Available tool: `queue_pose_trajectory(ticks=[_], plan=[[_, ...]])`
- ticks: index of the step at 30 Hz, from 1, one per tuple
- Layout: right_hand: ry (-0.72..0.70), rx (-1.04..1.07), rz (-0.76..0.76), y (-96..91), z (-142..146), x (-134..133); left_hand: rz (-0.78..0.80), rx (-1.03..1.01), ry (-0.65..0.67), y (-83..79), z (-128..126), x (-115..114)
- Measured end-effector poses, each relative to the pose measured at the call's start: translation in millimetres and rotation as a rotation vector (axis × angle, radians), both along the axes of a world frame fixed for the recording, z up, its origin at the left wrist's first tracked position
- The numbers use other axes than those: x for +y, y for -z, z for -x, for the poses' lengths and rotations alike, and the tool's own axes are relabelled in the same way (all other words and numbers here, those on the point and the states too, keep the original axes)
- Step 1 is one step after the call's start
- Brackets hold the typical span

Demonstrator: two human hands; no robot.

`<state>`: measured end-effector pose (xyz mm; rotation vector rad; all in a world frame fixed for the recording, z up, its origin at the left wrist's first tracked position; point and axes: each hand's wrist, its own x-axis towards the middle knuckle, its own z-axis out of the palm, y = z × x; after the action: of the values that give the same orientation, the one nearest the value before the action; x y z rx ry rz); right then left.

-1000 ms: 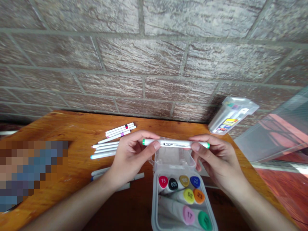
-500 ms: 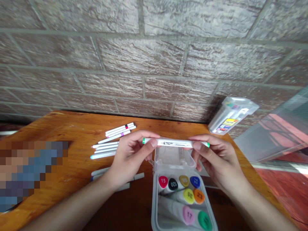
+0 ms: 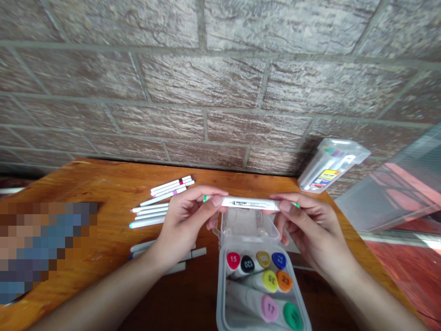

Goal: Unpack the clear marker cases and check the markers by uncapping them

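Both hands hold one white marker with green ends (image 3: 250,203) level above an open clear plastic marker case (image 3: 251,230). My left hand (image 3: 188,223) pinches the marker's left end between thumb and fingers. My right hand (image 3: 308,230) pinches its right end, mostly covering the green cap there. Inside the case stand several markers with coloured numbered caps (image 3: 263,280), among them red, black, yellow, orange, pink and green.
Loose white markers (image 3: 161,200) lie on the wooden table (image 3: 103,184) left of my hands, a few more under my left wrist. A second clear marker case (image 3: 329,165) leans against the brick wall at right. A blurred patch covers the table's left.
The marker has risen slightly and shifted a little left; my right fingers now cover more of its right green end. Nothing else moved.
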<state>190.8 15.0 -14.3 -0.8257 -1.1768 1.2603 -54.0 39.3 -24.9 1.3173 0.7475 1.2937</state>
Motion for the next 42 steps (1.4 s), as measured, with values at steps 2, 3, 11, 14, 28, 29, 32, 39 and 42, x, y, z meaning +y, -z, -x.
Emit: queue_pose_trajectory(ticks=[2, 3, 11, 14, 28, 29, 32, 39, 42], plan=[[0.003, 0.009, 0.004, -2.0, 1, 0, 0.010, -0.011, 0.002, -0.4, 0, 0], [0.002, 0.015, 0.006, -2.8, 1, 0, 0.013, -0.015, 0.003, -0.7, 0, 1], [0.002, 0.043, 0.028, -4.6, 3, 0, 0.022, -0.050, 0.016, -2.9, -1, 1], [0.000, 0.031, 0.016, -3.2, 3, 0, 0.021, -0.039, 0.000, -2.0, -1, 1], [0.037, -0.050, -0.014, 4.3, 1, -1, -0.079, 0.165, -0.158, -7.6, -3, 1], [0.045, -0.055, -0.013, 4.0, 2, -1, -0.088, 0.166, -0.162, -8.0, -3, 1], [0.048, -0.074, -0.006, 2.6, 3, 0, -0.096, 0.155, -0.160, -9.3, -4, 1], [0.075, -0.101, 0.000, 1.1, 4, 0, -0.130, 0.161, -0.165, -11.2, -5, 1], [0.076, -0.112, -0.021, 1.9, 4, 0, -0.141, 0.173, -0.175, -11.3, -5, 1]])
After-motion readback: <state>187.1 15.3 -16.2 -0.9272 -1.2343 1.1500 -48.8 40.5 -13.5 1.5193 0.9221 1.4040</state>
